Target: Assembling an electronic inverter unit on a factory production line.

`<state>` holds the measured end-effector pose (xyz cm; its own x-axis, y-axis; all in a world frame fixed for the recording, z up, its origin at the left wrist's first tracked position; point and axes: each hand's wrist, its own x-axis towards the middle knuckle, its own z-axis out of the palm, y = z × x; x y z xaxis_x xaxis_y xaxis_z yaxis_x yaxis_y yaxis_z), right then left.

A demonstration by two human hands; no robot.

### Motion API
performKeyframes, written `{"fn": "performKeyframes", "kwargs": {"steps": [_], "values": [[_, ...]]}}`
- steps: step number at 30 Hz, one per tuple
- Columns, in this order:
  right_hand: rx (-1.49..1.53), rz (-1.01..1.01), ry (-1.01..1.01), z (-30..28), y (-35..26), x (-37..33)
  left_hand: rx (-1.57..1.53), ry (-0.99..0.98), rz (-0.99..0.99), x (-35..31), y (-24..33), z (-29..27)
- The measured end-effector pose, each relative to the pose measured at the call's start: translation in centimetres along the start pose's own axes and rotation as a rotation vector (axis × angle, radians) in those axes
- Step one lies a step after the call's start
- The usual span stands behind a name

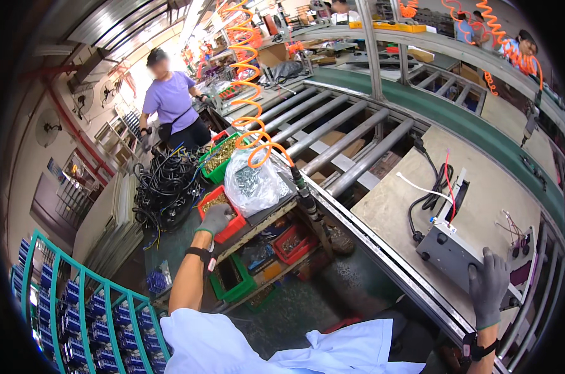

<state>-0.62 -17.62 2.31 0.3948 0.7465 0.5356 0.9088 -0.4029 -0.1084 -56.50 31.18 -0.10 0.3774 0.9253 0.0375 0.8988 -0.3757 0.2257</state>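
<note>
My left hand (215, 219), in a grey glove, reaches into a red bin (231, 228) of small brass-coloured screws. Its fingers look curled together; whatever they hold is hidden. On the right, my gloved right hand (489, 283) lies with fingers stretched along the end of a grey metal housing (447, 254), touching it. That housing rests on a pale board (388, 202). From it rise a red wire (454, 199), a white cable tie or lead (419, 187) and a black power cord (429, 201).
Beside the red bin are a plastic bag of screws (251, 181), a green bin (220, 159) and tangled black cables (167, 184). A power screwdriver (304, 193) hangs from an orange coiled hose (248, 118). Rollers (338, 146) lie ahead. A person (170, 100) stands far left; a teal rack (83, 293) is near left.
</note>
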Motion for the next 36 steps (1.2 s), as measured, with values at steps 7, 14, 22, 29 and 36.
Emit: {"fn": "performKeyframes", "kwargs": {"steps": [7,14,22,29,36], "values": [[-0.065,0.064,0.045,-3.4,1.7,-4.8,0.019,0.41,-0.033,-1.0,-1.7,1.5],[-0.279,0.165,0.122,-3.4,4.7,-7.3,0.062,0.323,-0.073,-1.7,-0.5,0.1],[-0.28,0.221,0.131,-2.6,5.5,-5.9,0.019,0.549,0.099,-0.5,0.9,1.1],[-0.238,0.214,0.177,-3.8,5.4,-5.1,0.251,0.324,-0.05,1.5,-5.1,2.4],[-0.235,0.236,0.177,-3.4,5.8,-5.6,-0.151,0.45,0.131,-4.0,10.7,-0.3]]}}
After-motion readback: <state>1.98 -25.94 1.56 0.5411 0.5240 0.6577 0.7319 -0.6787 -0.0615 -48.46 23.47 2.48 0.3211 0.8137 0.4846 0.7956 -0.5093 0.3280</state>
